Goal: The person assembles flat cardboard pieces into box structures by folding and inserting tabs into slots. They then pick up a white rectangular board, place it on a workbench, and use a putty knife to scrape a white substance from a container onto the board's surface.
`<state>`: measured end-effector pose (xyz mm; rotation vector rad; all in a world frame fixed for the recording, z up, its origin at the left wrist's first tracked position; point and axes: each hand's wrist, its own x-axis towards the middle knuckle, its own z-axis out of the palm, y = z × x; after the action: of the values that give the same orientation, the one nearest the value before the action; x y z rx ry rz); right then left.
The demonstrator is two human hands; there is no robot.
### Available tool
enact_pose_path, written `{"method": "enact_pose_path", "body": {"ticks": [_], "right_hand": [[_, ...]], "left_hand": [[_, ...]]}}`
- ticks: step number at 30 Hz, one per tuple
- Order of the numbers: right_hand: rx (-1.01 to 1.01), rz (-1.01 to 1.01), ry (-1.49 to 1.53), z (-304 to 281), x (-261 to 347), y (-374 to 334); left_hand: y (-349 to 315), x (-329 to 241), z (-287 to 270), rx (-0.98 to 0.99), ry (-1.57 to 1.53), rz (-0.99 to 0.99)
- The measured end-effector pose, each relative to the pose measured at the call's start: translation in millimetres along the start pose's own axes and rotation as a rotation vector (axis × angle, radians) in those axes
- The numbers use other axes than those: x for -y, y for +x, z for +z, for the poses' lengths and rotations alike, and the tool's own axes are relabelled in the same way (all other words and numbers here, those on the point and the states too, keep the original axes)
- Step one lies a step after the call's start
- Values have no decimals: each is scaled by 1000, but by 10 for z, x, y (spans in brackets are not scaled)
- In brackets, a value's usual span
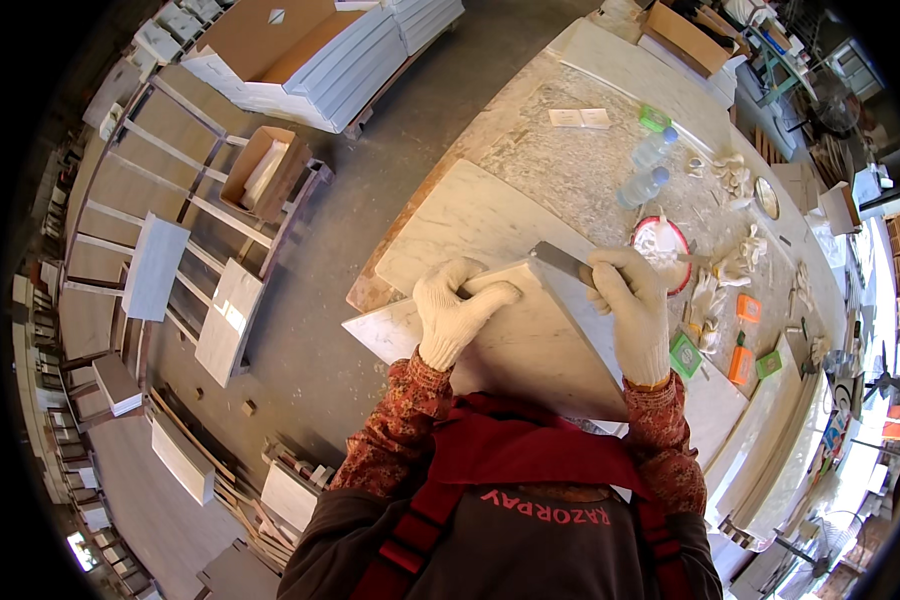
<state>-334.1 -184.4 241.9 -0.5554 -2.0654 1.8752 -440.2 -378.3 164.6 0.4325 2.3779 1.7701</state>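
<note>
My left hand (458, 308), in a cream knit glove, grips the upper edge of a pale marble slab (545, 345) with its thumb on the near face. The slab is tilted up in front of my body, one corner pointing away. My gloved right hand (630, 308) is closed round a putty knife (560, 260); its handle is hidden in the fingers. The flat grey blade lies close by the slab's top corner; I cannot tell if it touches. Beyond, another marble slab (450, 225) lies flat on the worktable (530, 130).
Right of my hands stands a red-rimmed tub of white paste (658, 240). Plastic bottles (642, 188), crumpled gloves (735, 265), and orange and green packs (740, 365) lie around it. Left, across the floor, a slatted rack (195, 205) holds slabs and a cardboard box (265, 175).
</note>
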Motion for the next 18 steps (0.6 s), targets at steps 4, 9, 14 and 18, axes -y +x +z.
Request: {"method": "enact_pose_path", "body": {"ticks": [4,9,14,18], "right_hand": [[73,105,25,-35,-91,-30],[72,171,66,-84,-71,-63],[102,89,46,-28,-12,6],[83,164,27,-63,-74,-59]], "left_hand": [[-1,48,18,-4,-7,0],[6,15,10,-7,-25,-3],[-12,15,30,4,-95,-39],[-7,-2,10,-7,-51,-9]]}}
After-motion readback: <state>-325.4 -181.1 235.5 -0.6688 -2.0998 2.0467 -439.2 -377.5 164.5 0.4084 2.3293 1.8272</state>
